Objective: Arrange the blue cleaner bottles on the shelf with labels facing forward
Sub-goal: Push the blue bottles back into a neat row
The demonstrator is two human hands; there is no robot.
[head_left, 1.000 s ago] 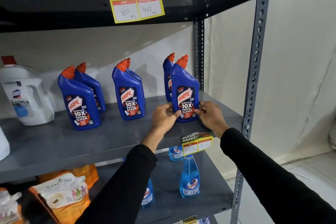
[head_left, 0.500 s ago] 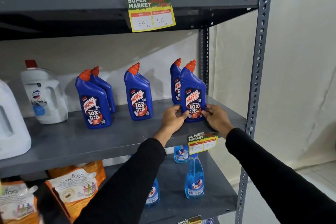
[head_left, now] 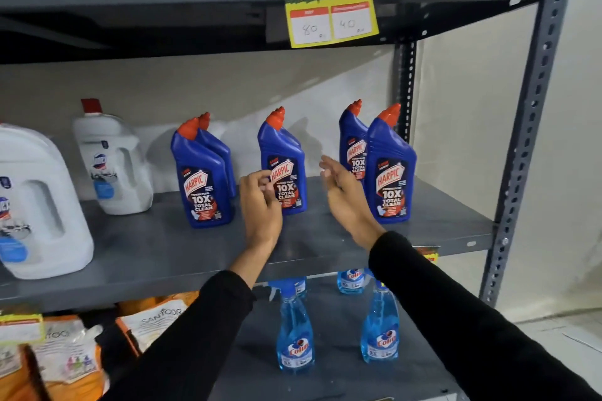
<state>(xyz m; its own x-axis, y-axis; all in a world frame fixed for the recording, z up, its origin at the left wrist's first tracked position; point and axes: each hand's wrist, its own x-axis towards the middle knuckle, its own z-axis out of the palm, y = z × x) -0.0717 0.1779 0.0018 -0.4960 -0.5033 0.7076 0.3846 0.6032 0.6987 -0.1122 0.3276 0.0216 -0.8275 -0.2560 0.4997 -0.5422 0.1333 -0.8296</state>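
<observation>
Middle blue bottle point(head_left: 282, 166) between left hand point(head_left: 260, 205), right hand point(head_left: 345, 195)

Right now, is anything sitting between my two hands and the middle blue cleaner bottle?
Nothing visible. The left hand already overlaps the middle bottle at its label's left edge, and the right hand hangs open just to its right, with only bare shelf beneath the gap.
</observation>
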